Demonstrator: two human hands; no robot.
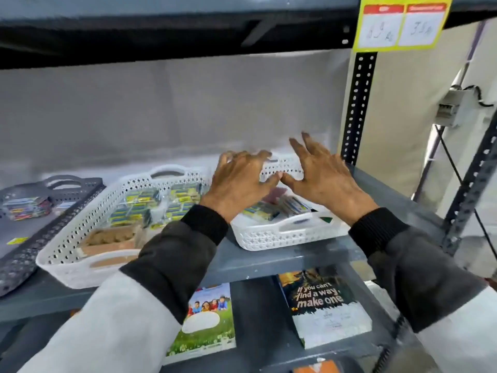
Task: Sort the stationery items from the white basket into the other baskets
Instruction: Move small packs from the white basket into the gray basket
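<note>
A small white basket stands on the grey shelf at the right, holding mixed stationery packets. Both hands hover over it with fingers spread and thumbs nearly touching: my left hand above its left side, my right hand above its right side. Neither hand holds anything. A larger white perforated basket to the left holds yellow-and-blue packs and a brown cardboard box. A dark grey basket at the far left holds a bundle of colourful packets.
The grey metal shelf has a black perforated upright at the back right and a shelf board with a yellow price tag overhead. Two notebooks lie on the shelf below.
</note>
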